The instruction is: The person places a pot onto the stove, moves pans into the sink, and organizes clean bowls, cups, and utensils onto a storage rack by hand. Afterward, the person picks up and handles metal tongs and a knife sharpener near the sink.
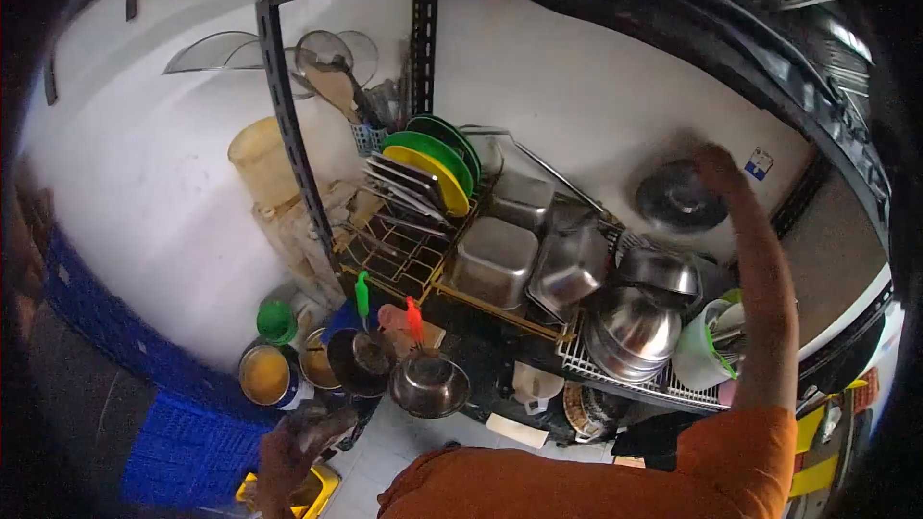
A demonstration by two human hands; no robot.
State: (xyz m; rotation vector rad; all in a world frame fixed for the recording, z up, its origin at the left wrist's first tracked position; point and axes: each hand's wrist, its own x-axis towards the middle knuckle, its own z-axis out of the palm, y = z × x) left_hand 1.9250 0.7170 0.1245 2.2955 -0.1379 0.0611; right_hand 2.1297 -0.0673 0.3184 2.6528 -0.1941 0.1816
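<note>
Lid (668,202), or similar dark round piece with a central knob, at right of frame, near the white wall above the steel bowls (635,334). Right hand (716,165) at its upper right edge, apparently pinching the rim; fingers blurred, exact opening impossible to tell. To handle well: pinch firmly at the rim, hold steady, move slowly, clear of the bowls and the green-rimmed tub (697,356) below. Left hand (286,452) at lower left, grip partly closed around a greyish, shiny item (325,431), too blurred to name. Best held well clear of the pans nearby. Just above and right of that hand, dark pan (361,362) and steel pan (430,386). Mid-frame, steel trays (494,259) on the rack; farther up and left, yellow plate (444,176) upright among green plates (461,135). Lower left corner area, blue crate (192,452).
</note>
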